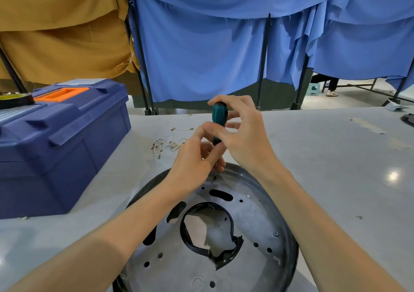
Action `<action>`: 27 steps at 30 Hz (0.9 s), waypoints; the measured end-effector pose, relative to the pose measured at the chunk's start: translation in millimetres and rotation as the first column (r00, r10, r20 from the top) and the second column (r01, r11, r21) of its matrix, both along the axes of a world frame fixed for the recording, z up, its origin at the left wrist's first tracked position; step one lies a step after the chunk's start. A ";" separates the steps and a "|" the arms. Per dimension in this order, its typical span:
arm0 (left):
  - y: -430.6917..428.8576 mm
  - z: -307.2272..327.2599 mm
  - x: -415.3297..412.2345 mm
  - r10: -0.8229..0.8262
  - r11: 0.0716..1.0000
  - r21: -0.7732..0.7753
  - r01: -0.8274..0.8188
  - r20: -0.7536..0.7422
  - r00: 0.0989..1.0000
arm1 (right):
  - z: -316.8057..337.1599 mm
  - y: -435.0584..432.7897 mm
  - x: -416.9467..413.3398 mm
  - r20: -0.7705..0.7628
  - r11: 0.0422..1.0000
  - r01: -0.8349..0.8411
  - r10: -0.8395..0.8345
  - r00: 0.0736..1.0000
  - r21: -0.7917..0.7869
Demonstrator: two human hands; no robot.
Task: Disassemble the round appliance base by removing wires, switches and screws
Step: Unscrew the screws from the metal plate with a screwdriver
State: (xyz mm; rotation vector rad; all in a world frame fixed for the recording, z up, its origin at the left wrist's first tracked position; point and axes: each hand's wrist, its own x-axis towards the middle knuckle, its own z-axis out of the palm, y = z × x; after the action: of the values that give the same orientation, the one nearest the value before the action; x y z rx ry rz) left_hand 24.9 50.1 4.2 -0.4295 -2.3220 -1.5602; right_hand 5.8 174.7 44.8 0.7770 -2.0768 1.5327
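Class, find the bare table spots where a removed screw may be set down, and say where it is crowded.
Widest: the table right of the base. Narrower: the strip between toolbox and base. Crowded: behind the base, where wires lie and the left hand and right hand hold the screwdriver.

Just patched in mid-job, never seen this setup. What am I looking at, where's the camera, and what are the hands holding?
No machine here: these are a person's two bare hands, seen by one wide-angle camera worn on their head, looking forward and down. The right hand grips the teal handle of a screwdriver; the left hand pinches its shaft lower down. Its tip meets the round metal appliance base near the far edge. On the grey table also lie loose wires beyond the hands and a closed blue toolbox at left.
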 end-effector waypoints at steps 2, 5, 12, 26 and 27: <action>0.1 -0.3 0.9 -0.006 1.000 0.007 0.006 -0.003 1.000 | 0.3 -0.6 -0.4 -0.005 1.000 0.016 -0.016 1.000 -0.013; 0.8 -0.1 1.9 -0.023 1.000 0.003 0.023 -0.007 1.000 | 0.7 -1.0 -0.5 0.003 1.000 0.009 -0.009 1.000 -0.013; 0.3 0.1 1.2 -0.015 1.000 0.000 0.015 0.002 1.000 | -0.7 0.3 -0.1 0.011 0.999 -0.032 0.032 0.999 -0.033; 1.0 3.2 1.8 0.021 0.998 0.057 -0.023 0.037 0.999 | -1.3 0.7 -1.0 0.001 1.000 0.001 -0.001 1.000 -0.020; 0.8 3.1 2.0 0.020 0.998 0.057 -0.022 0.036 0.999 | -1.2 0.7 -1.3 -0.009 1.000 0.016 -0.016 1.000 -0.026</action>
State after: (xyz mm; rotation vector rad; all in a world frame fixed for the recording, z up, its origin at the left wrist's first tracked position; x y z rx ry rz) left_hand 26.9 50.9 7.3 -0.3651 -2.2934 -1.6325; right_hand 4.5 175.3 43.7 0.7552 -2.0476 1.5419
